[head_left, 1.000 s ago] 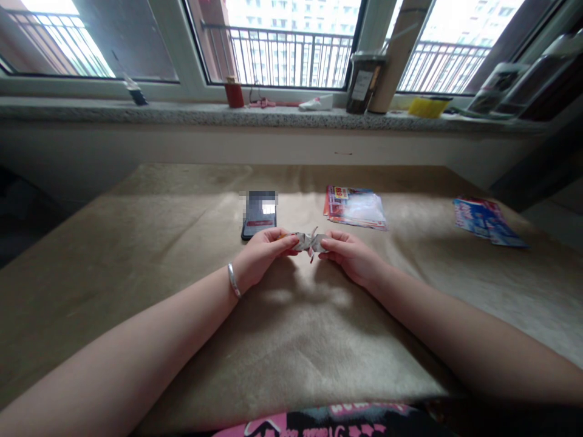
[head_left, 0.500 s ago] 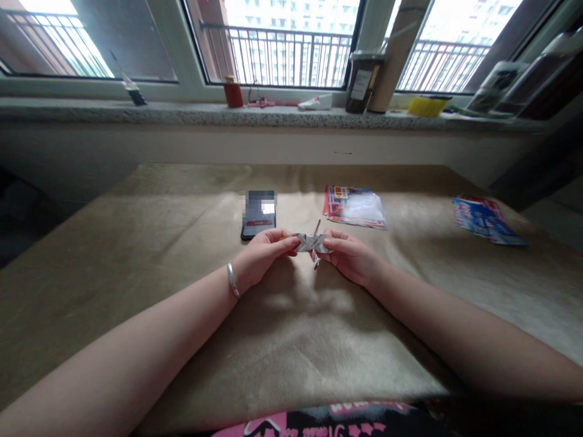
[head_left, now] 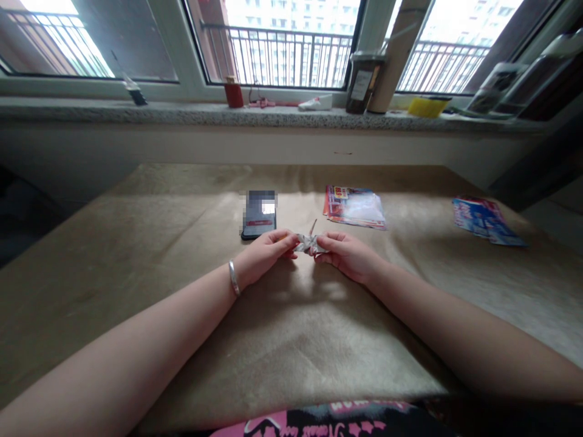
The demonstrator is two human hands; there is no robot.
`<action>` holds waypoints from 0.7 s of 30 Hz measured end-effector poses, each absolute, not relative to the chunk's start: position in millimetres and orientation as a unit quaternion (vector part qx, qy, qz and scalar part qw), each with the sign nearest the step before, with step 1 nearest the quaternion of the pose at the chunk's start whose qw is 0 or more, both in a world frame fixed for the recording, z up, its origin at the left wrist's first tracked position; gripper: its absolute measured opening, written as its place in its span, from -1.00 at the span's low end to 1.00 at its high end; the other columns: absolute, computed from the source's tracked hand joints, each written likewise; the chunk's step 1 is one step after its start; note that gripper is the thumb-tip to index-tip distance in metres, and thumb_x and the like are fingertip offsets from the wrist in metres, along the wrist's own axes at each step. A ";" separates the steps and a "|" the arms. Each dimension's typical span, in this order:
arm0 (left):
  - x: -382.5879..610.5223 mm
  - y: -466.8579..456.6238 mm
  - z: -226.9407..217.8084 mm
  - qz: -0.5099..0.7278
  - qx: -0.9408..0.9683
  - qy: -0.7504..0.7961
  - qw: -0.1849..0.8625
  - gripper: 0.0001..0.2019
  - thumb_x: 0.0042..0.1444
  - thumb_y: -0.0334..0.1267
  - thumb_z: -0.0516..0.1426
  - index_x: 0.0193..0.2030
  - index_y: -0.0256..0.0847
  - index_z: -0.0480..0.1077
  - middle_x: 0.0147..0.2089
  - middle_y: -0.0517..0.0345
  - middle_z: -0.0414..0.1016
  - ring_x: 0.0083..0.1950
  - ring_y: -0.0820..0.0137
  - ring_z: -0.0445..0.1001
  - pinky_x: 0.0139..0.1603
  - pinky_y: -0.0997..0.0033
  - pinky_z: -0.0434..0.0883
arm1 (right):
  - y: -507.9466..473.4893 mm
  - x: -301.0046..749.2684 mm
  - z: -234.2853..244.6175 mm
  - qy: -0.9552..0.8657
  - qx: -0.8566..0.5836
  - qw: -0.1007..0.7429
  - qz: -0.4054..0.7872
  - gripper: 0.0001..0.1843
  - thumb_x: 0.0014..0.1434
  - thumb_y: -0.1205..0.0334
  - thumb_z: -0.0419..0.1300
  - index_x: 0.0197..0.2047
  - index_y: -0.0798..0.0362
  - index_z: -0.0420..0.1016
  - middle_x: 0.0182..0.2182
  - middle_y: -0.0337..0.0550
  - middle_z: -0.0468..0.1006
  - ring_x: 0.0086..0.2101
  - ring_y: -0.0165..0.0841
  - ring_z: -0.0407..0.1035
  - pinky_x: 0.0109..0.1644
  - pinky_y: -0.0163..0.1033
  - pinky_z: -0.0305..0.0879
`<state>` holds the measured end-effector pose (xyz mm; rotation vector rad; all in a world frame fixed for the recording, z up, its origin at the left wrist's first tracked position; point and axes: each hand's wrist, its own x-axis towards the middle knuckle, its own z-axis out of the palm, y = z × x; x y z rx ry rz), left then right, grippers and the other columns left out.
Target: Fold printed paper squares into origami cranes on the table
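While left hand (head_left: 266,254) and right hand (head_left: 350,255) pinch crumpled silvery paper (head_left: 308,243), gap between thumbs narrower than before.

silver bangle (head_left: 234,278) on left wrist (head_left: 244,273), bare forearms (head_left: 177,321), black garment (head_left: 405,420) with pink lettering (head_left: 310,430) and stars (head_left: 367,429)

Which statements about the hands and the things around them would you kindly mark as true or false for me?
1. The left hand and right hand both hold the pale folded piece. True.
2. The bracelet is on the right wrist. False: the bracelet is on the left wrist.
3. The phone lies on the table. True.
4. The yellow item lies beside the phone. False: the yellow item is on the windowsill.
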<state>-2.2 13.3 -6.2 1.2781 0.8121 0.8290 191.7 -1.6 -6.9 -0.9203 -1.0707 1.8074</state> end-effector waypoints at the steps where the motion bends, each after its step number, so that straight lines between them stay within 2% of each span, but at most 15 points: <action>1: -2.9 13.9 -6.6 0.367 0.554 0.352 0.659 -0.63 -0.10 0.04 0.28 -0.42 -0.27 0.41 -0.38 0.18 0.44 -0.35 0.50 0.38 -0.25 0.49 0.35 | -1.7 192.2 -6.0 -0.427 -0.363 0.406 0.722 -0.67 -0.16 0.01 0.40 -0.47 0.09 0.50 -0.48 -0.21 0.52 -0.40 -0.44 0.39 -0.32 -0.35 0.33; 6: -5.8 17.3 -6.4 0.359 0.522 0.331 0.699 -0.65 -0.16 -0.01 0.33 -0.41 -0.28 0.45 -0.39 0.17 0.45 -0.33 0.47 0.40 -0.24 0.47 0.36 | -0.7 193.0 -3.2 -0.427 -0.346 0.390 0.738 -0.67 -0.15 0.00 0.40 -0.43 0.07 0.53 -0.45 -0.22 0.53 -0.38 -0.44 0.39 -0.29 -0.35 0.33; 12: -2.9 15.8 -5.0 0.363 0.511 0.312 0.714 -0.68 -0.12 -0.05 0.32 -0.42 -0.28 0.42 -0.36 0.15 0.46 -0.33 0.47 0.40 -0.23 0.45 0.37 | -1.5 191.6 -3.0 -0.407 -0.344 0.390 0.751 -0.68 -0.18 0.04 0.43 -0.43 0.07 0.52 -0.44 -0.23 0.52 -0.40 -0.48 0.38 -0.36 -0.41 0.32; 17: -2.5 13.7 -3.8 0.357 0.519 0.320 0.707 -0.68 -0.09 -0.07 0.30 -0.41 -0.30 0.39 -0.37 0.17 0.44 -0.33 0.48 0.39 -0.21 0.45 0.36 | -1.8 192.6 -5.6 -0.412 -0.322 0.372 0.767 -0.73 -0.11 0.13 0.40 -0.41 0.11 0.49 -0.46 -0.23 0.50 -0.46 -0.51 0.34 -0.36 -0.39 0.33; 21: -2.2 15.1 -5.7 0.365 0.522 0.316 0.703 -0.65 -0.09 -0.02 0.30 -0.41 -0.30 0.38 -0.38 0.18 0.43 -0.34 0.49 0.38 -0.23 0.45 0.35 | -0.4 191.0 -8.1 -0.404 -0.329 0.377 0.766 -0.68 -0.12 0.07 0.41 -0.39 0.11 0.50 -0.51 -0.27 0.47 -0.50 -0.54 0.32 -0.39 -0.43 0.32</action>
